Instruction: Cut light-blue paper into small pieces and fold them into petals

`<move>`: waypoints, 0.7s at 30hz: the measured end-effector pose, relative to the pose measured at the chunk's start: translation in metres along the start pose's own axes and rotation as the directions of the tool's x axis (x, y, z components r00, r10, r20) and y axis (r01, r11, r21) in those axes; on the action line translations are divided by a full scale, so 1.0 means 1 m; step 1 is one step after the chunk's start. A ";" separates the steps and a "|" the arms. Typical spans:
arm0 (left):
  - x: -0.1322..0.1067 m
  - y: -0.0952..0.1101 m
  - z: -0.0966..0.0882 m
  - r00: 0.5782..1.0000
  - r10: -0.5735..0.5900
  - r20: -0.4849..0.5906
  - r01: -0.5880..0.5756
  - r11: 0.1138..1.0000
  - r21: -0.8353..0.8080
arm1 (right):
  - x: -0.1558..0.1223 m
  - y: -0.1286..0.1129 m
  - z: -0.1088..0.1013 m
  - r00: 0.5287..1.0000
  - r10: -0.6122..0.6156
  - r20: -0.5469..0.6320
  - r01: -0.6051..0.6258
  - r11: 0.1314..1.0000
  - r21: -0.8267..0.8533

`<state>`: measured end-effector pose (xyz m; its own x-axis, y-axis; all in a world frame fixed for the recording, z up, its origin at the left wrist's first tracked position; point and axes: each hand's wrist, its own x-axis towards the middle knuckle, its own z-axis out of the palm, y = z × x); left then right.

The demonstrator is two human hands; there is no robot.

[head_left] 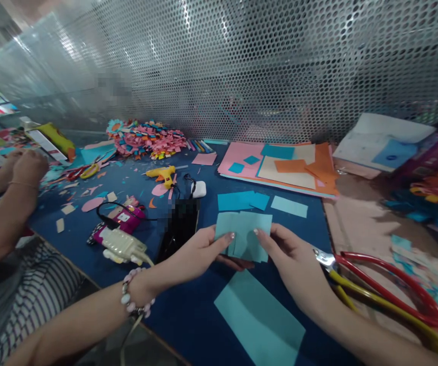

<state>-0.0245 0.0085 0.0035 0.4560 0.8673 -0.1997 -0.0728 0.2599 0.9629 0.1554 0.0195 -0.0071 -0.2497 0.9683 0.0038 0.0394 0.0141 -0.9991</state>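
Two or more light teal paper pieces (251, 231) overlap between my two hands above the blue table. My left hand (207, 246) pinches their left side, thumb on top and fingers underneath. On the right side, my right hand (285, 254) grips the paper with its thumb on the front; its other fingers are partly hidden behind. Just below lies a larger teal paper sheet (260, 317). Beyond the held pieces are brighter blue paper strips (236, 200) and a pale teal strip (289, 206). Scissors with red and yellow handles (386, 284) lie beside my right wrist.
Stacked coloured sheets (242, 157) lie against the perforated metal panel (280, 66). Left of my hands are a black phone-like object (179, 229), a white case (198, 189), a yellow glue gun (163, 175) and a cream charger (122, 244). Another person's hands (28, 168) work at far left.
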 end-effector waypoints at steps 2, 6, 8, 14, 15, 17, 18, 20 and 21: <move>0.000 0.000 0.000 1.000 -0.001 -0.004 0.001 1.000 -0.003 | 0.000 0.000 0.000 1.000 -0.002 0.009 0.002 1.000 -0.008; -0.002 0.001 0.001 1.000 -0.006 -0.008 0.006 0.999 -0.033 | -0.001 -0.001 -0.002 0.999 0.002 -0.042 -0.003 0.999 -0.039; -0.002 0.001 0.001 1.000 -0.014 -0.009 0.014 0.999 -0.040 | -0.001 -0.001 -0.003 0.998 0.004 -0.067 -0.007 0.999 -0.043; -0.003 0.001 0.000 1.000 -0.015 -0.024 0.016 1.000 0.023 | -0.002 0.000 -0.003 0.995 0.000 -0.098 -0.003 0.999 -0.032; -0.003 0.001 0.001 1.000 -0.022 -0.023 0.022 0.999 0.040 | -0.002 0.000 -0.002 0.994 -0.006 -0.105 0.002 0.999 -0.039; -0.003 0.002 0.001 0.999 -0.034 -0.028 0.036 0.997 0.072 | -0.002 0.000 -0.002 0.993 -0.016 -0.121 0.008 0.998 -0.068; -0.003 0.002 0.001 0.999 -0.037 -0.038 0.041 0.996 0.085 | -0.002 0.000 -0.002 0.992 -0.017 -0.126 0.006 0.997 -0.083; -0.003 0.004 0.002 0.997 -0.036 -0.064 0.043 0.993 0.106 | -0.002 -0.001 -0.002 0.992 -0.014 -0.129 0.001 0.995 -0.097; -0.004 0.004 0.002 0.997 -0.031 -0.076 0.040 0.993 0.115 | -0.002 -0.001 -0.002 0.992 -0.011 -0.127 -0.001 0.996 -0.094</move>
<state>-0.0249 0.0057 0.0086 0.3894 0.8884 -0.2430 0.0481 0.2438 0.9686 0.1577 0.0182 -0.0060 -0.1257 0.9919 0.0199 0.1306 0.0364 -0.9908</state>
